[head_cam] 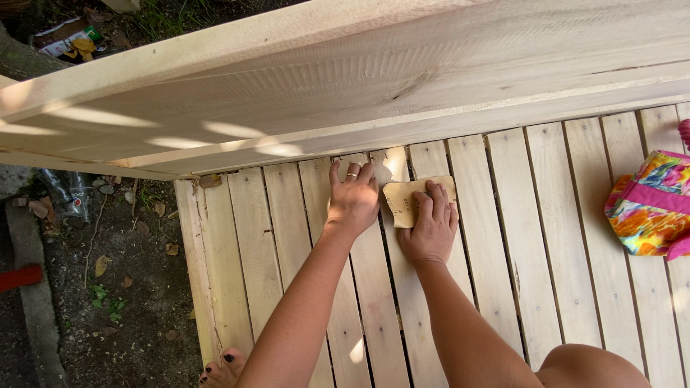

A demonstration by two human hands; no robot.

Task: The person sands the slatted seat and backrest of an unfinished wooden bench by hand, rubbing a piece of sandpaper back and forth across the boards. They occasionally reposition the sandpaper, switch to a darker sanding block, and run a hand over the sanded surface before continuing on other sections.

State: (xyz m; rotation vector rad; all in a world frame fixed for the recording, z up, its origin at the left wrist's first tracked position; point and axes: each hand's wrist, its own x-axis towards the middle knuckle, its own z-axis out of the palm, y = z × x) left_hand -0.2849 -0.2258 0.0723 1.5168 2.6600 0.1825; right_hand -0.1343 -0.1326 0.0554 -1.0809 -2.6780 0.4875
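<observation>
sandpaper sheet [406, 201] is being pressed flat under right hand [433, 228]; left hand [353, 202], fingers spread, is bracing at 9 o'clock. risk, prob.: splinters being picked up from slat [374, 287] gaps w/ bare skin.

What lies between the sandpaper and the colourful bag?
In the head view, only bare wooden slats lie between the sandpaper and the colourful bag.

A: What's lying around the big slanted board [374, 79]?

B: Colourful floral bag w/ pink trim [650, 205] is sitting below its right end. Dirt ground w/ dry leaves [122, 287] is spreading under its left end.

A: Anything else down there?

B: Red object [20, 276] is poking in at the far left, well apart from the board. Crumpled litter [68, 42] is lying above its left end, near grass.
</observation>
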